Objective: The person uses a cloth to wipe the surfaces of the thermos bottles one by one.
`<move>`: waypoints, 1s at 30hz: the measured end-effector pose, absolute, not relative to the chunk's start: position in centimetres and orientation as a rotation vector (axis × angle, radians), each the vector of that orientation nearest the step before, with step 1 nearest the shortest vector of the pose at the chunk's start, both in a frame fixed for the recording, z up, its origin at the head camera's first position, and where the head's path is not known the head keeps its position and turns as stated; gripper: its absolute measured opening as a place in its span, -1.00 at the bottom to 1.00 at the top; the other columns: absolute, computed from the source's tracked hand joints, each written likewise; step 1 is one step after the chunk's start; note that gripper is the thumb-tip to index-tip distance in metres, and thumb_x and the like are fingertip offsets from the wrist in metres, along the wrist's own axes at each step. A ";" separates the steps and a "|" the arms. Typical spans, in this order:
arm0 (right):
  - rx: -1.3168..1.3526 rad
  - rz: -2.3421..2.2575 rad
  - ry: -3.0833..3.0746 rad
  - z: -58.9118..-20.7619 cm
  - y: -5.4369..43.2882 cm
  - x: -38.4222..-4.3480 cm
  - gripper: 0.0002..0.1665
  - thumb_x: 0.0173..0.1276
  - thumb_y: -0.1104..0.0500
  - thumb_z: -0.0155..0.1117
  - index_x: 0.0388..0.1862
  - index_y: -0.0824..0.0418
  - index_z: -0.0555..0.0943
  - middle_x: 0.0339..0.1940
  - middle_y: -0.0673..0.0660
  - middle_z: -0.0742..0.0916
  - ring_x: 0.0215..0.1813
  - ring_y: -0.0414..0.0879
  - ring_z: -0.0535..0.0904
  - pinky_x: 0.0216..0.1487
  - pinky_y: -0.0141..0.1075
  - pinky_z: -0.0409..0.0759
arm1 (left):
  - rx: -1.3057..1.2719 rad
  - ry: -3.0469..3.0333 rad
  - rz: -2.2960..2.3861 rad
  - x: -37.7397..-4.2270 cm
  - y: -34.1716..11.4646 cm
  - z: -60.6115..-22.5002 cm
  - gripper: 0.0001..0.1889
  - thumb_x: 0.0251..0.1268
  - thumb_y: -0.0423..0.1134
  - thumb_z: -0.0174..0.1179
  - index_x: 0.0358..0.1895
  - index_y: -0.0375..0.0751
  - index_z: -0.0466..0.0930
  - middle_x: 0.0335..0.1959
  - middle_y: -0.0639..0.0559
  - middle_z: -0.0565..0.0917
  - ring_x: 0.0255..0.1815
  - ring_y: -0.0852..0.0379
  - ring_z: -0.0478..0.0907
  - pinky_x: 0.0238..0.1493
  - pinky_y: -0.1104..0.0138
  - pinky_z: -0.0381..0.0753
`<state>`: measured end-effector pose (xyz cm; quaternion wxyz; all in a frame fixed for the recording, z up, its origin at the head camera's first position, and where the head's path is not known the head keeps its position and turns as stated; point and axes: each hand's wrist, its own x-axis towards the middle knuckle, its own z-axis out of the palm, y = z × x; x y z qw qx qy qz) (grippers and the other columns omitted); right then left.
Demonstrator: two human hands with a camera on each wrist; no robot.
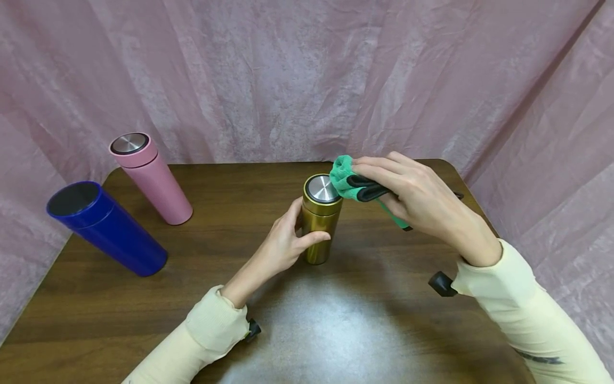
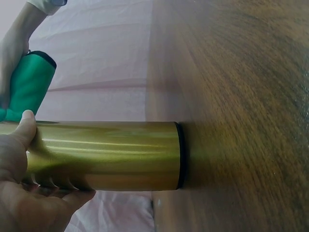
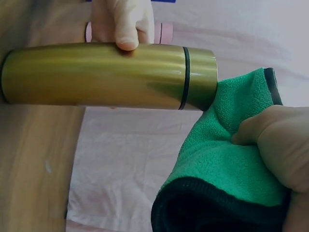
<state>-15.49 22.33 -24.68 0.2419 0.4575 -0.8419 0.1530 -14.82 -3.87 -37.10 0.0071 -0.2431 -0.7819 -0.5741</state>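
Note:
A gold thermos bottle (image 1: 320, 224) with a silver-topped lid (image 1: 322, 189) stands upright on the wooden table. My left hand (image 1: 283, 237) grips its body from the left, thumb across the front and fingers behind. In my right hand (image 1: 414, 192) is a bunched green cloth (image 1: 346, 178) with black edging, held at the lid's right rim. The right wrist view shows the cloth (image 3: 227, 140) against the lid end of the bottle (image 3: 96, 75), with the thumb pressed into the fabric. The left wrist view shows the bottle's dark base (image 2: 181, 154) at the tabletop.
A pink thermos bottle (image 1: 155, 184) and a blue bottle with a dark top (image 1: 112, 232) stand on the left side of the table (image 1: 216, 202). Pink velvet curtains (image 1: 268, 80) hang right behind the table and along its sides.

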 end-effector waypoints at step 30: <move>1.387 0.475 -2.185 -25.2 22.2 -12.8 -0.26 0.02 0.68 0.31 0.19 0.21 0.68 0.13 0.12 0.75 -0.03 0.05 0.61 -0.02 -0.16 0.59 | -0.743 -2.414 -1.835 -15.0 -3.7 -37.4 -0.21 0.21 -0.35 0.51 0.46 -0.28 0.27 0.21 -0.15 0.58 0.23 -0.03 0.58 0.30 0.14 0.56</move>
